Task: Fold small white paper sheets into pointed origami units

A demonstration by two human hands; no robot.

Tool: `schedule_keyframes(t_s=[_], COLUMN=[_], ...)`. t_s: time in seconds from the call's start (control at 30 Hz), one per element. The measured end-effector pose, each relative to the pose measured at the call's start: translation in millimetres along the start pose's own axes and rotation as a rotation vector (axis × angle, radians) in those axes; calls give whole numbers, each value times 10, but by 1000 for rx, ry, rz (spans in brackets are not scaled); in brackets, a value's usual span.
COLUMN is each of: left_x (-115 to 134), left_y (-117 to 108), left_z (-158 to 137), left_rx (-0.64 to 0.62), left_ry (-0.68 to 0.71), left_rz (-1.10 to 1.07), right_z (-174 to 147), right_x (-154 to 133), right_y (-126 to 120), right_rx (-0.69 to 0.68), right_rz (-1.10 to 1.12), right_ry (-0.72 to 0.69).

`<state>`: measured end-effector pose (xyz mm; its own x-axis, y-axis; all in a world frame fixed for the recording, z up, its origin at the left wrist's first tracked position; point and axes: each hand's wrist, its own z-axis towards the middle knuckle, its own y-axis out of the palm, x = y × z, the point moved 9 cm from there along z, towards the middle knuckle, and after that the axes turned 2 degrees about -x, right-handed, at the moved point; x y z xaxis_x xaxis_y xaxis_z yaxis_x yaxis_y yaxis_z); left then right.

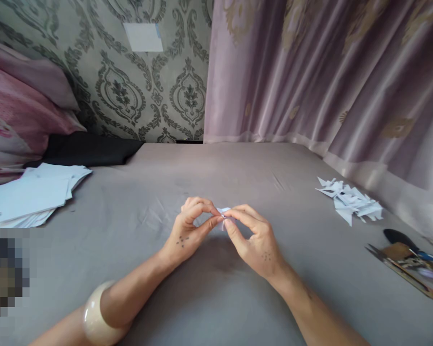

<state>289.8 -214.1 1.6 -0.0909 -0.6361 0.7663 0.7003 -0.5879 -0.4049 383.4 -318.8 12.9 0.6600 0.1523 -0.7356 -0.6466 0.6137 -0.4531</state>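
Between my two hands, a small folded piece of white paper [222, 210] is held above the grey sheet [216, 168]. My left hand [193, 223] pinches it from the left with thumb and forefinger. From the right, the thumb and fingertips of my right hand [254, 235] close on the same paper, and the fingertips of both hands nearly meet. Much of the paper is hidden behind my fingers, so its exact shape cannot be made out. A cream bangle [93, 315] circles my left forearm.
A stack of white paper sheets [29, 194] lies at left, near a folded black cloth [90, 149]. On the right sits a pile of folded white paper pieces [351, 199]. Closer on that side are a pointed tool [404, 271] and other small items. Curtains [274, 72] hang behind.
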Motion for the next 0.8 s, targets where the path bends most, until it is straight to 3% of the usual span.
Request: schedule_keyframes(t_s=[0.2, 0.37, 0.47, 0.6, 0.8], left_x=[101, 76, 4, -172, -240], left_y=[-23, 4, -20, 9, 96], left_z=[-6, 6, 16, 6, -33], left_rx=[3, -47, -24, -13, -38], left_ry=[96, 74, -3, -209, -322], left_rz=[127, 111, -20, -280, -397], right_z=[-3, 9, 23, 15, 16], right_x=[-20, 3, 87, 211, 166], right_y=[0, -8, -14, -13, -5], right_rx=[-2, -4, -45, -74, -36], right_rz=[-48, -17, 86, 188, 121], right_ry=[-6, 0, 102, 257, 178])
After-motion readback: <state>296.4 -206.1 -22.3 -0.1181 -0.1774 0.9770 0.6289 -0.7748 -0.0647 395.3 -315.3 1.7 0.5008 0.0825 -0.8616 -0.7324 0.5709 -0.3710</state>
